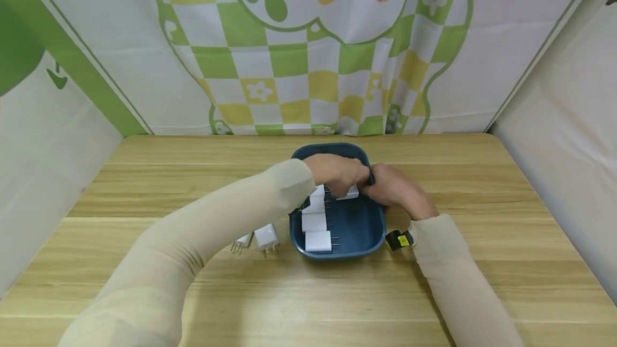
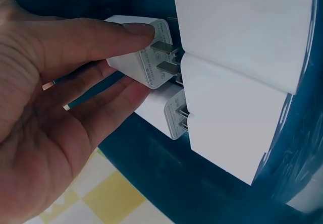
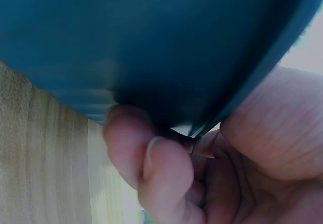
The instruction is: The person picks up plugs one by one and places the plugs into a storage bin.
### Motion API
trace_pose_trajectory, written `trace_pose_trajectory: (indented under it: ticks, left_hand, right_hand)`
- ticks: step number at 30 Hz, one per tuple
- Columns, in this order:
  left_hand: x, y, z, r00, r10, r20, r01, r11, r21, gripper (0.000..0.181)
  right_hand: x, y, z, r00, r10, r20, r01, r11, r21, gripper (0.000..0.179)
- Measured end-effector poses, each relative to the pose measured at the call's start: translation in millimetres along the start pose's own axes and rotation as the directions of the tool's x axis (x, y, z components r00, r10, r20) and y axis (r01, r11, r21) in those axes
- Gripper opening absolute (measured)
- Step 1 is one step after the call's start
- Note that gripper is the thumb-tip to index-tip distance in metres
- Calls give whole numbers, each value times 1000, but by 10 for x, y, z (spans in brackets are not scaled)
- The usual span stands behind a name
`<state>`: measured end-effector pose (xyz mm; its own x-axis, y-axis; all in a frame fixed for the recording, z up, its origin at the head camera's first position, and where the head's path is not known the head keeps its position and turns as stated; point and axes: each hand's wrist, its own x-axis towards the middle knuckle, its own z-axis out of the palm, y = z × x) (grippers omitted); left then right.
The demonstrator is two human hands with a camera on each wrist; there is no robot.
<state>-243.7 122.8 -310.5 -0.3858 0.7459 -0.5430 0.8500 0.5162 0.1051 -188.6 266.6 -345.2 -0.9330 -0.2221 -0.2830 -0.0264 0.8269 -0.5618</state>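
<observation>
My left hand reaches into a dark blue plastic bin. Its thumb and fingers pinch a white plug-in charger, whose metal prongs point at a row of chargers along the bin's left wall. Close beside the pinched one, another white charger shows in the left wrist view, prongs facing the same row. My right hand grips the bin's right wall near the far corner, thumb and fingers on either side of the rim. Its fingers are curled against the outer wall in the right wrist view.
Two loose white chargers lie on the wooden table left of the bin, one partly behind my left sleeve. A checked green and yellow curtain hangs at the table's back edge. Pale fabric walls stand on both sides.
</observation>
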Motion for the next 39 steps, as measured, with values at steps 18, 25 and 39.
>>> trace_pose_trajectory:
  ticks: [18,25,39]
  left_hand:
    - [23,-3,29,999,-27,-24,27,999,16,30]
    - [-8,-13,22,999,-29,-22,29,1000,-4,32]
    - [-13,-43,11,989,-85,-125,77,995,-67,33]
  right_hand:
    - [8,-22,2,1000,6,-8,-6,1000,-5,23]
    - [5,-20,3,1000,-2,-1,2,1000,-10,23]
    - [4,-9,3,1000,8,4,-8,1000,17,20]
